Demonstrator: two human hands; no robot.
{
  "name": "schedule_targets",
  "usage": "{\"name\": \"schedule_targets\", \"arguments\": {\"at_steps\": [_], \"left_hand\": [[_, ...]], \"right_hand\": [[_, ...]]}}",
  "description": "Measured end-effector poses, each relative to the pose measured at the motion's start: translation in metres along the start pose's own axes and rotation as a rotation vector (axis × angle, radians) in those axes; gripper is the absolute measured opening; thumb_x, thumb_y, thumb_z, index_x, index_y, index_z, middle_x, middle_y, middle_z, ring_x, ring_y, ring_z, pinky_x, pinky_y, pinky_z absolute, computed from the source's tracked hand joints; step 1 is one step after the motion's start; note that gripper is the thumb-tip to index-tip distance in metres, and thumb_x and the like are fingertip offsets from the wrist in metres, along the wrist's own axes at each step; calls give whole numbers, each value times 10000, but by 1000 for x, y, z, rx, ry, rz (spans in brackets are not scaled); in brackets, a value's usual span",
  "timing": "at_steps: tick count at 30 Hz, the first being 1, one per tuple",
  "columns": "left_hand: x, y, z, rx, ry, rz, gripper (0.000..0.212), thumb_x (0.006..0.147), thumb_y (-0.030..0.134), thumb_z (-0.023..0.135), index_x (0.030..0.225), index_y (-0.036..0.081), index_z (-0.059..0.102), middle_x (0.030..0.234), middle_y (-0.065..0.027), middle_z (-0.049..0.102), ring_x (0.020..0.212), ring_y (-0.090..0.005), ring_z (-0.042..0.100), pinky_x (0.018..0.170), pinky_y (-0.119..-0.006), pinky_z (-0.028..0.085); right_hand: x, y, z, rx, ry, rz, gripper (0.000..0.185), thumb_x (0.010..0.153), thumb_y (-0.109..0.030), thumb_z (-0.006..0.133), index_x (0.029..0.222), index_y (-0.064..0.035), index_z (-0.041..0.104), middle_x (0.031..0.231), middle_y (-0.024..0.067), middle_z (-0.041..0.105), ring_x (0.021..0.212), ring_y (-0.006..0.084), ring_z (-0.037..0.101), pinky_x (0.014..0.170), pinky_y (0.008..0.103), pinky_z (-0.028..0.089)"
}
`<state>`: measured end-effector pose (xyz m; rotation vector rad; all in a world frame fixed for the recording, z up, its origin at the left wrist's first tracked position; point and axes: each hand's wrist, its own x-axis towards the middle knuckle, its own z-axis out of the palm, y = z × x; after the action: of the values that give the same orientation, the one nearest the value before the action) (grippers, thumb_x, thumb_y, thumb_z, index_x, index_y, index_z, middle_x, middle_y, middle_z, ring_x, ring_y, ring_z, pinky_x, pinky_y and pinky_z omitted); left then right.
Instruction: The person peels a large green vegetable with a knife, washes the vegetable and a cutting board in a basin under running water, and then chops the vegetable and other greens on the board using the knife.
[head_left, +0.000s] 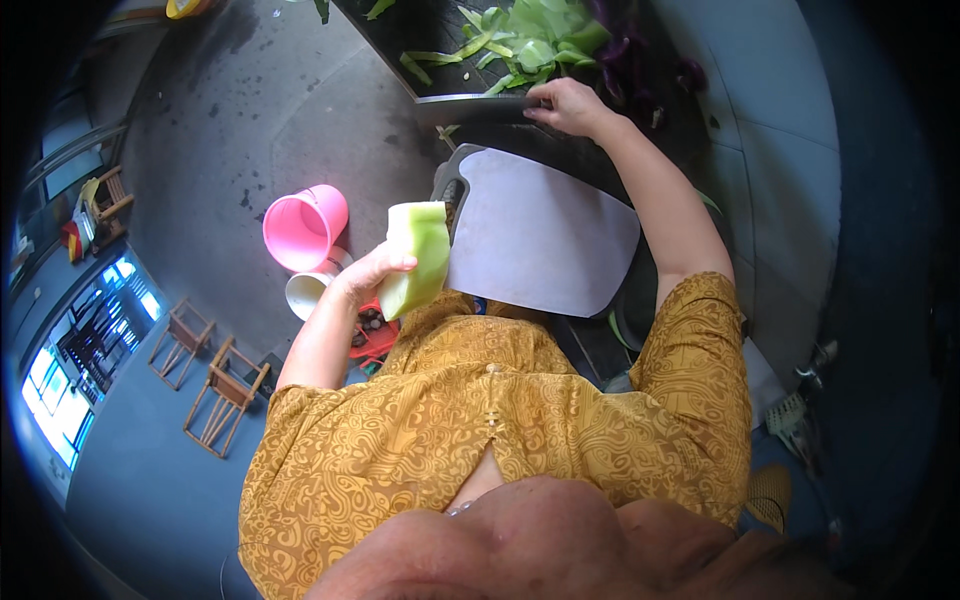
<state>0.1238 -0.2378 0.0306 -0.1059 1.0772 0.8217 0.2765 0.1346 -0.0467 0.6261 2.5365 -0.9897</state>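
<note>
A thick piece of peeled, pale green gourd or melon is in my left hand, its cut face upward, left of a white cutting board with a grey handle edge. The board lies before my body. My right hand is beyond the board, fingers bent at the front edge of a dark counter; whether it grips anything there is unclear. Behind that hand, pale green slices and peel strips are heaped on the dark surface, with purple eggplants to their right.
On the floor to the left stand a pink bucket and a white bucket. A red plastic basket with round items is beside my left forearm. Farther left are bamboo chairs. A tiled surface runs along the right.
</note>
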Motion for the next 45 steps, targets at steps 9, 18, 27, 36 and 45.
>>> {"name": "schedule_targets", "arguments": {"at_steps": [9,18,27,36,45], "left_hand": [[33,37,-25,101,21,-84,810,680,395,819,1329,36,493,1183,-112,624,1039,-216,626,884,-365,528],[25,24,-36,92,29,-66,798,676,364,823,1327,38,497,1188,-107,620,1080,-218,597,947,-374,483],[57,83,-7,378,68,-55,823,712,380,805,1360,32,437,1207,-111,581,1086,-202,571,930,-365,482],[95,106,33,1042,118,426,894,654,489,790,1381,87,463,1438,-272,379,1457,-389,103,1180,-481,198],[162,65,133,2439,63,636,1035,676,444,812,1413,-74,303,1366,-220,431,1269,-348,436,1046,-481,345]], "right_hand": [[25,24,-22,-27,424,224,282,869,-384,651,1057,-178,692,926,95,707,890,311,669,755,425,528],[-19,50,-2,135,38,102,241,841,-318,705,1025,-162,698,803,88,676,764,264,649,704,371,499],[10,67,-29,-65,412,289,273,878,-365,640,1109,-228,693,979,84,710,948,302,664,795,438,528],[-57,30,9,143,795,365,202,875,-298,642,998,-146,697,900,87,676,855,322,657,704,441,513],[-153,-25,66,35,1062,527,312,819,3,598,1107,-106,647,903,110,644,862,320,629,772,419,509]]}}
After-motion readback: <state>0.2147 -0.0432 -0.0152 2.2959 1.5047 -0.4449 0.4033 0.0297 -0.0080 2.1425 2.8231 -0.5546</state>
